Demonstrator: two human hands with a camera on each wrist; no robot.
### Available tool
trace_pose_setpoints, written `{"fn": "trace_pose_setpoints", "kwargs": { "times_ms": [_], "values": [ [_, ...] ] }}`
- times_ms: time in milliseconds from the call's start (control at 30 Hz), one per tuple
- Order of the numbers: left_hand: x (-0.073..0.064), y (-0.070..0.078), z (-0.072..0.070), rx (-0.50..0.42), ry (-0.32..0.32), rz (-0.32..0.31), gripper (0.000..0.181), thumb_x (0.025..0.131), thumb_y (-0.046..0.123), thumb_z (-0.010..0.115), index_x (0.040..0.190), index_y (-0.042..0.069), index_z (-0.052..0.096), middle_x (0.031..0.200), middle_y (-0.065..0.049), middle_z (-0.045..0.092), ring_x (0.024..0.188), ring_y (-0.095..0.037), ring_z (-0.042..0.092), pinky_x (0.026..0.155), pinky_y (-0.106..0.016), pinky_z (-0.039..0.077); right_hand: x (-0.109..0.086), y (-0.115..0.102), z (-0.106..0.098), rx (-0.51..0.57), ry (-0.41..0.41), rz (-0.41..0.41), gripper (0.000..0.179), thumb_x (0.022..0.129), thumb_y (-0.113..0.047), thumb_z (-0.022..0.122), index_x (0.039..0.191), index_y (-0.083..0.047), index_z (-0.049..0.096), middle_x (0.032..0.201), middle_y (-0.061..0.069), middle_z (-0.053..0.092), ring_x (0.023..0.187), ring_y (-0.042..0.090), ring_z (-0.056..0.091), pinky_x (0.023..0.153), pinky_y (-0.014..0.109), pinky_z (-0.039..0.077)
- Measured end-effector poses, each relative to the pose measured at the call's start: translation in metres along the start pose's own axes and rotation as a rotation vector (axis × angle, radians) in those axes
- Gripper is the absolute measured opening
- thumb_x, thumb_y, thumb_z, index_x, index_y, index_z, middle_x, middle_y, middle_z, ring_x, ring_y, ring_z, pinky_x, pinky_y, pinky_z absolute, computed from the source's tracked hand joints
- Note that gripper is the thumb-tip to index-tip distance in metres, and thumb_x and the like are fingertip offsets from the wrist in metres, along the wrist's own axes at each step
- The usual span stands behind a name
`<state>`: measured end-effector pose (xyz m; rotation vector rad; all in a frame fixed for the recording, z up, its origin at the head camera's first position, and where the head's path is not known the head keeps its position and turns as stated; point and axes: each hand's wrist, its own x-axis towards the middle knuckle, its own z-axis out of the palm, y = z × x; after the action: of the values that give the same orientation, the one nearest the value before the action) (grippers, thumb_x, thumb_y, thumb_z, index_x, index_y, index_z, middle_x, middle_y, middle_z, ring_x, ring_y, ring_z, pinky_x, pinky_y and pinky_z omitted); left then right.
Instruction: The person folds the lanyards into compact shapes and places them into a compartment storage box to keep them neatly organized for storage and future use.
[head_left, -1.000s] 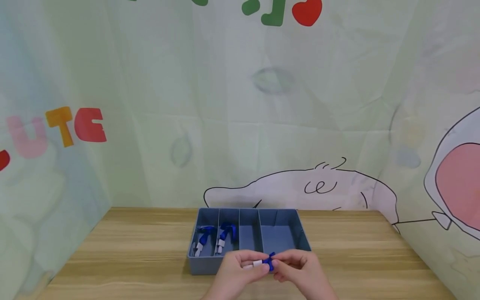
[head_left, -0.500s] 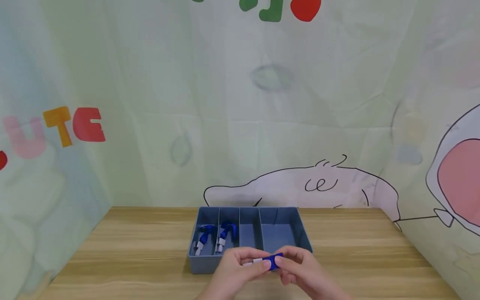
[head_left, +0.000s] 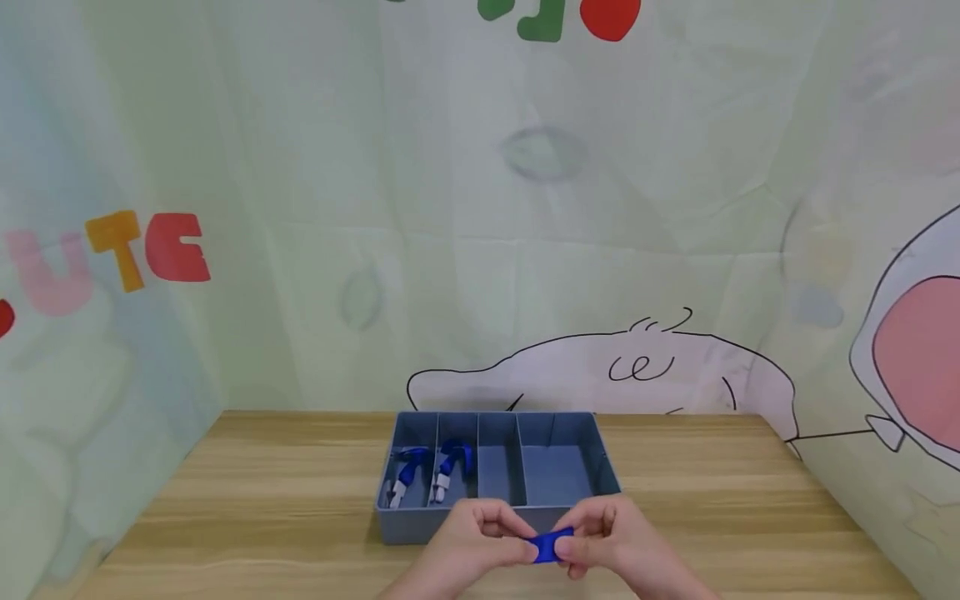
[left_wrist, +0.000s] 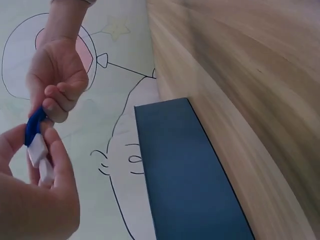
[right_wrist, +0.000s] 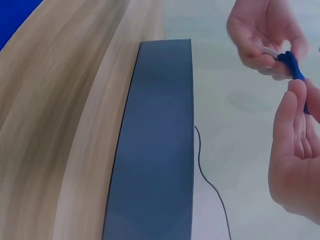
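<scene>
Both hands hold one small blue strap in front of the tray, raised over the table. My left hand pinches its left part between thumb and fingers. White pieces at the strap's end lie within the left fingers in the left wrist view; from the head they are hidden. The right hand pinches the other part, so the blue band lies flat and stretched between the two thumbs. In the right wrist view the blue strap spans from the left fingers to the right fingertips.
A grey-blue divided tray stands just behind the hands on the wooden table. Its two left compartments hold similar blue straps with white ends. A printed curtain encloses the table at the back and sides.
Both hands have come slightly lower and nearer. The blue strap, bunched a second ago, is spread flat, and its white end has slipped out of the head view behind the left fingers.
</scene>
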<state>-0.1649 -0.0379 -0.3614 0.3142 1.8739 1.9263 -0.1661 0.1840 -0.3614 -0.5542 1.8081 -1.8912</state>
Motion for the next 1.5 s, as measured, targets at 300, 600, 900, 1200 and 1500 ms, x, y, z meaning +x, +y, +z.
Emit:
{"fn": "trace_pose_setpoints", "kwargs": {
  "times_ms": [300, 600, 900, 1200, 1500],
  "values": [
    [0.000, -0.007, -0.008, 0.119, -0.111, -0.031, 0.015, 0.080, 0.006, 0.071, 0.094, 0.000, 0.072, 0.079, -0.008, 0.070, 0.070, -0.012, 0.061, 0.072, -0.027, 0.052, 0.003, 0.005, 0.004, -0.164, 0.009, 0.006, 0.029, 0.087, -0.014, 0.066, 0.100, 0.012, 0.063, 0.073, -0.001, 0.066, 0.063, 0.010, 0.061, 0.065, 0.024, 0.053],
    [-0.001, -0.013, -0.010, 0.036, -0.241, -0.004, 0.018, 0.086, 0.012, 0.067, 0.098, -0.001, 0.070, 0.078, -0.006, 0.068, 0.064, -0.009, 0.060, 0.063, -0.020, 0.052, 0.002, 0.013, -0.004, -0.117, -0.102, -0.085, 0.031, 0.090, -0.010, 0.061, 0.103, 0.018, 0.058, 0.083, -0.005, 0.069, 0.068, 0.005, 0.061, 0.063, 0.020, 0.052],
    [0.004, -0.008, -0.014, 0.147, -0.096, 0.074, 0.012, 0.083, 0.003, 0.067, 0.093, -0.004, 0.069, 0.075, -0.009, 0.067, 0.065, -0.013, 0.060, 0.065, -0.025, 0.050, 0.005, -0.004, -0.049, -0.646, 0.366, -0.134, 0.021, 0.090, -0.016, 0.062, 0.097, 0.003, 0.067, 0.080, 0.006, 0.065, 0.067, 0.007, 0.057, 0.059, 0.024, 0.050],
    [0.008, -0.009, -0.020, 0.171, -0.035, 0.112, 0.014, 0.083, 0.004, 0.068, 0.094, -0.006, 0.068, 0.077, -0.007, 0.067, 0.067, -0.014, 0.061, 0.065, -0.026, 0.051, 0.024, 0.019, -0.096, -0.571, 0.673, 0.007, 0.026, 0.086, -0.003, 0.063, 0.105, 0.013, 0.061, 0.080, 0.012, 0.065, 0.064, 0.015, 0.059, 0.055, 0.024, 0.052],
    [0.011, -0.011, -0.024, 0.197, 0.049, 0.102, 0.014, 0.083, 0.004, 0.068, 0.094, -0.003, 0.069, 0.081, -0.005, 0.067, 0.073, -0.014, 0.059, 0.069, -0.030, 0.053, 0.035, 0.033, -0.101, -0.438, 0.555, 0.057, 0.034, 0.086, -0.003, 0.062, 0.110, 0.019, 0.054, 0.082, 0.009, 0.065, 0.063, 0.014, 0.058, 0.057, 0.030, 0.054]
  ]
}}
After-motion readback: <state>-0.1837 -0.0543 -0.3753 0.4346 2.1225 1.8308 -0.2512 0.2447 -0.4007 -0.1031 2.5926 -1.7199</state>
